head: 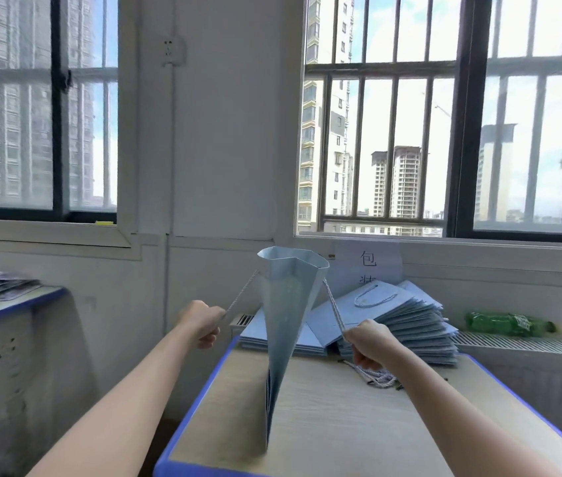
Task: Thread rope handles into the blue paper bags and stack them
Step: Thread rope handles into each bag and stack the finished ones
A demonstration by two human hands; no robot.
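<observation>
A light blue paper bag stands upright on the table, its mouth spread open at the top and its base folded narrow. A rope handle runs from its left side into my left hand, which grips it. Another rope handle leads from the right side to my right hand, curled round it. Both ropes are pulled taut outward. A bundle of loose ropes lies under my right hand. Flat blue bags are piled behind, the top one with a handle.
A second flat pile of blue bags lies at the table's far left. A green plastic bottle rests on the radiator ledge at right. Another table with papers stands left. A white sign leans on the wall.
</observation>
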